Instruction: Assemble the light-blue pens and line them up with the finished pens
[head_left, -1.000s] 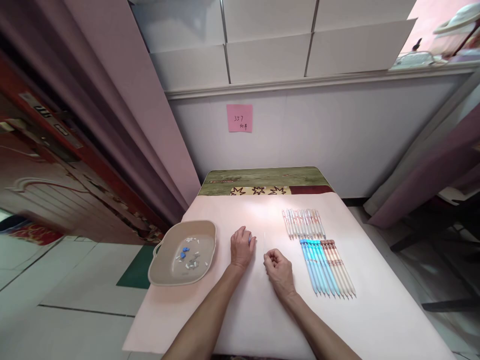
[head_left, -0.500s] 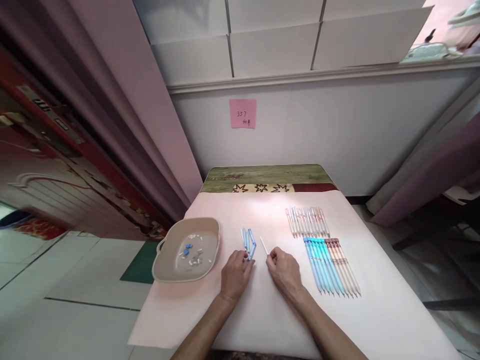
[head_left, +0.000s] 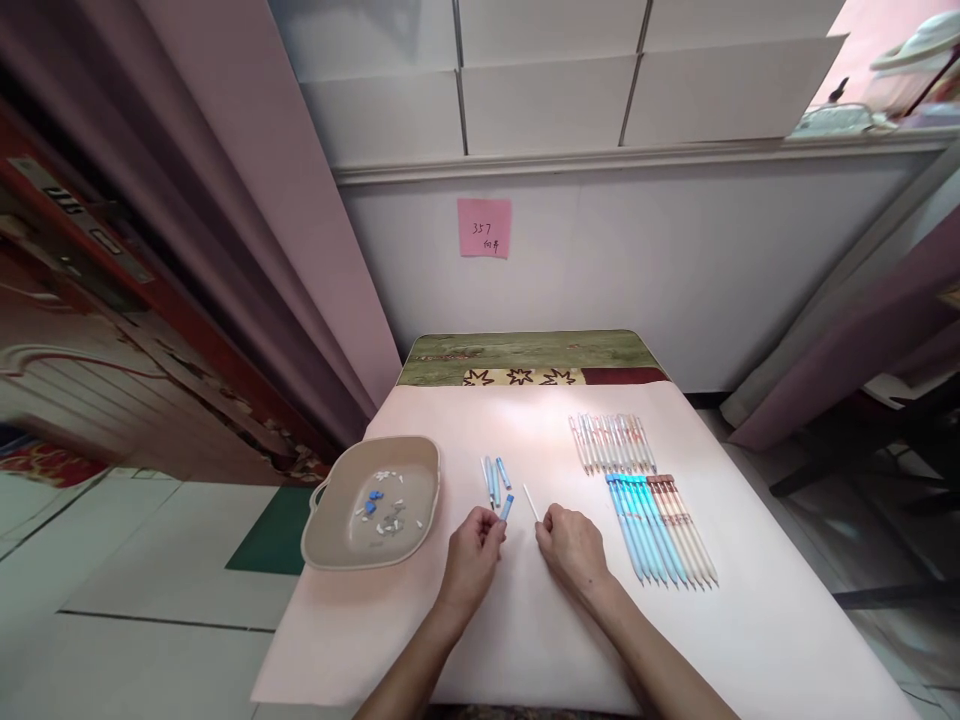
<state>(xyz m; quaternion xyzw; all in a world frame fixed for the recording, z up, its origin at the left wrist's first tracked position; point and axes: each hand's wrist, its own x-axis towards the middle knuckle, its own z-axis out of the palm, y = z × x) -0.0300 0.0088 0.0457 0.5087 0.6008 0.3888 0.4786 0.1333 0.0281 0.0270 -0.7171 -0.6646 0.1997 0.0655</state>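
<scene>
My left hand (head_left: 474,555) is closed, its fingertips pinching a short blue pen barrel piece (head_left: 508,506) that points up and right. My right hand (head_left: 574,548) is closed around the lower end of a thin white stick (head_left: 530,500), which looks like a pen refill. Just beyond my left hand lie light blue pen barrels (head_left: 493,480), a thin white refill (head_left: 484,468) and another short blue barrel piece (head_left: 503,473). The two held pieces are apart from each other.
At the left stands a beige basket (head_left: 436,480) holding small blue pieces (head_left: 371,505) and white bits. On the right lie a row of pale pens (head_left: 611,443), and below it blue pens (head_left: 643,530) and brown-topped pens (head_left: 682,530). A pink note (head_left: 484,228) hangs on the wall.
My left hand has lifted the short blue barrel piece away from the other parts and turned slightly. The refill in my right hand has shifted a little toward me.
</scene>
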